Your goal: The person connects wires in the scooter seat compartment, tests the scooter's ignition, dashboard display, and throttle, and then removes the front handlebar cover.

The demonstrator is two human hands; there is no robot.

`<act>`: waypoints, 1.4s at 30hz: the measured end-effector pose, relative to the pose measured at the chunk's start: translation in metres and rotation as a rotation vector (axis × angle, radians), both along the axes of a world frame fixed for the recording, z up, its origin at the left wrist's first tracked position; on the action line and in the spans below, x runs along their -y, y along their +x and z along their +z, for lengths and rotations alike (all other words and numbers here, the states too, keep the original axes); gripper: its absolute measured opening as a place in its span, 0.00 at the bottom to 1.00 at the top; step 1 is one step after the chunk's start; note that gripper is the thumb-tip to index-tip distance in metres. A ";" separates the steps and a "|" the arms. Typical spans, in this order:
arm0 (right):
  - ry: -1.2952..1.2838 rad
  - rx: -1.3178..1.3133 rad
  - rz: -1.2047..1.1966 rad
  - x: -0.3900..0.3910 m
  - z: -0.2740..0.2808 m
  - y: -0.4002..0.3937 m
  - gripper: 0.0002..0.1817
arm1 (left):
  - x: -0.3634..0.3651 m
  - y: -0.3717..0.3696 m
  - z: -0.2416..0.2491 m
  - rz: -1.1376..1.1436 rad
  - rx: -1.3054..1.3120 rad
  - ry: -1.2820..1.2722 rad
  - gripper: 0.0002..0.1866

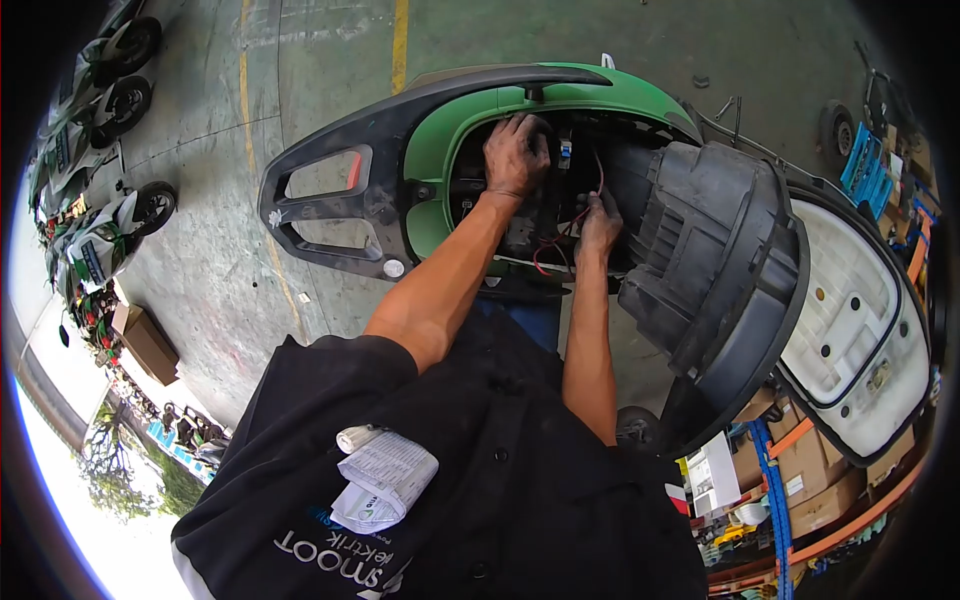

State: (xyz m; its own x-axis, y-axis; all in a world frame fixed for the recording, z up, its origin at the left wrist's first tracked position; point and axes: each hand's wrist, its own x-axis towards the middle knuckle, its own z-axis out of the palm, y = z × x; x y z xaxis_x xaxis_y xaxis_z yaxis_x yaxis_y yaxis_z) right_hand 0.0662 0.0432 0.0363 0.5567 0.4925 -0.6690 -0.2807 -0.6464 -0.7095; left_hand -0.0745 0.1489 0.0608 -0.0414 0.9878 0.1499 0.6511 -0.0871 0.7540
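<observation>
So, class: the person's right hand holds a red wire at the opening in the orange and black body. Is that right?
Not orange: the head view shows a green and black body. The right hand does hold a red wire at its opening.

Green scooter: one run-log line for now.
left hand: in green shell opening, grip unclear | right hand: holding red wire | blue part: near left hand | black tub: right of opening
</observation>
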 end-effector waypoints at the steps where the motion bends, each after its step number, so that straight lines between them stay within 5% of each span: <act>1: 0.005 0.006 -0.008 -0.008 0.017 -0.002 0.19 | 0.001 0.000 0.002 0.000 -0.011 -0.021 0.06; 4: 0.203 0.379 0.635 -0.028 0.053 -0.025 0.19 | -0.004 0.000 -0.006 0.002 -0.039 -0.023 0.05; 6: 0.429 0.504 0.608 -0.021 0.043 -0.046 0.20 | 0.002 0.002 -0.008 0.004 -0.054 -0.020 0.05; 7: 0.326 0.321 0.380 -0.026 0.070 -0.060 0.20 | 0.002 0.002 -0.006 0.000 -0.052 -0.034 0.05; 10: 0.071 0.118 0.232 -0.035 0.076 -0.051 0.19 | -0.001 -0.001 -0.005 0.009 -0.057 -0.038 0.05; 12: 0.038 0.106 0.337 -0.033 0.074 -0.050 0.17 | -0.001 0.000 -0.004 -0.001 -0.051 -0.021 0.05; 14: 0.352 0.486 0.640 -0.027 0.057 -0.052 0.17 | 0.000 0.002 -0.004 -0.005 -0.036 -0.031 0.05; 19: 0.087 0.493 0.834 -0.011 0.031 -0.032 0.21 | -0.002 0.003 0.000 -0.021 -0.023 -0.013 0.05; 23: 0.162 0.576 0.820 0.001 0.002 -0.032 0.18 | -0.002 0.005 0.003 -0.003 -0.047 0.015 0.06; 26: 0.123 0.484 0.598 0.012 -0.018 -0.037 0.13 | -0.002 0.006 0.003 -0.013 -0.053 0.037 0.07; 34: -0.043 0.708 0.920 0.072 0.066 -0.021 0.17 | 0.005 0.006 0.010 -0.046 -0.083 -0.011 0.07; 37: 0.174 0.752 1.052 0.088 0.064 -0.017 0.18 | 0.011 0.005 0.021 -0.284 -0.289 0.028 0.13; 39: 0.017 0.561 1.173 0.080 0.068 -0.001 0.18 | 0.020 0.010 0.024 -0.776 -0.350 0.151 0.21; 40: -0.138 0.335 1.294 0.078 0.069 0.004 0.18 | 0.027 0.015 0.015 -0.790 -0.349 0.156 0.21; 42: -0.074 0.346 1.268 0.083 0.068 0.012 0.17 | 0.040 0.028 -0.007 -1.327 -0.531 0.033 0.27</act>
